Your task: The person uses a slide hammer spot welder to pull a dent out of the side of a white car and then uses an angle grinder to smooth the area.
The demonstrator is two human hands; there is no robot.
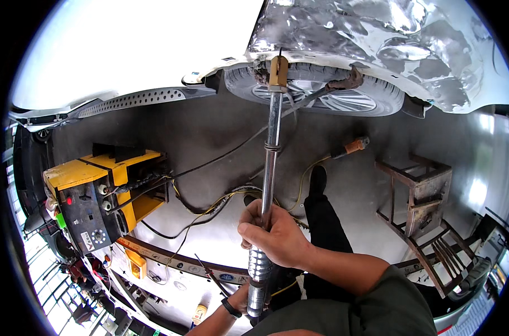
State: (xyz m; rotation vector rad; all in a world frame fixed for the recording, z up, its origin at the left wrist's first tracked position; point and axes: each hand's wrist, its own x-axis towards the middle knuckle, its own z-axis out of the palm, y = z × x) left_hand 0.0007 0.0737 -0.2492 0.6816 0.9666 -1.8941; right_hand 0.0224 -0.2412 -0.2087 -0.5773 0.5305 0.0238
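Head view, the only one. 2 bare hands, 1 tool. Right hand (277,235) wrapped round the metal rod (272,129), fingers closed on it just above the ribbed grip (260,264). Left hand (240,298) at the rod's lower end, black band on wrist; mostly hidden behind the tool, can't tell if it's gripping. Rod runs up the middle to 1 brass-coloured block (278,73) at the panel edge over the wheel; contact unclear.

Counts: 1 car wheel (397,99), 1 white body panel with a bare-metal patch (439,50) upper right, 1 dark cable (218,158) ending in 1 brown clamp-like piece (346,80) in front of the wheel. Floor: 1 yellow machine (69,175) left, 1 orange grinder (354,147) on a yellow cord, 1 brown metal stand (430,201) right.

Markings: 1 pale sticker (87,241) plus 1 round dial on the machine front. Small blue oval emblem (226,277) on the curved strip lower down, too small to make out.
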